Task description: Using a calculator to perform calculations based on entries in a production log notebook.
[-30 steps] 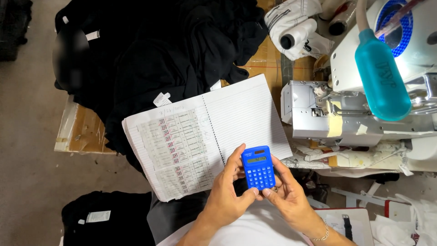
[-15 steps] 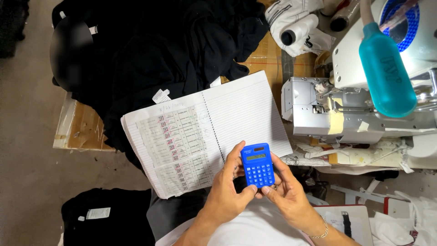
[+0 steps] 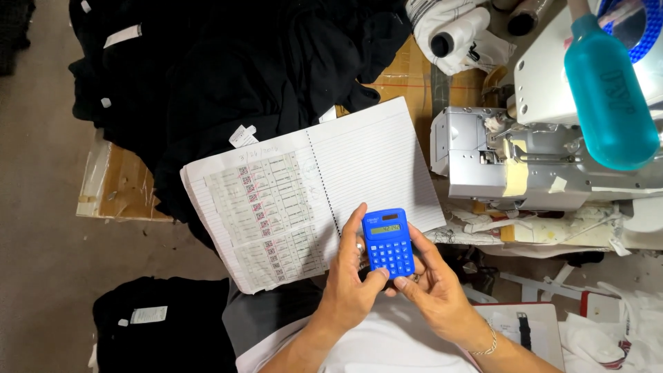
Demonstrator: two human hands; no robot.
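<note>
A small blue calculator (image 3: pixel 388 242) is cradled in my left hand (image 3: pixel 350 280), whose fingers wrap its left edge and whose thumb rests at its lower corner. My right hand (image 3: pixel 434 290) supports it from the right, with the thumb on the bottom row of keys. Behind the calculator lies an open spiral notebook (image 3: pixel 311 190): its left page carries rows of small labels in a grid, and its right page is lined and blank. A bracelet sits on my right wrist.
A heap of black garments (image 3: pixel 228 76) covers the cardboard-topped bench (image 3: pixel 117 186) behind the notebook. A grey sewing machine (image 3: pixel 525 166) stands at right with a teal spray bottle (image 3: pixel 608 97) over it. White thread cones (image 3: pixel 456 31) sit behind. More black fabric (image 3: pixel 159 324) lies lower left.
The view has drifted slightly and my hands with the calculator sit a touch lower. My right thumb has shifted on the keys. The notebook has not moved.
</note>
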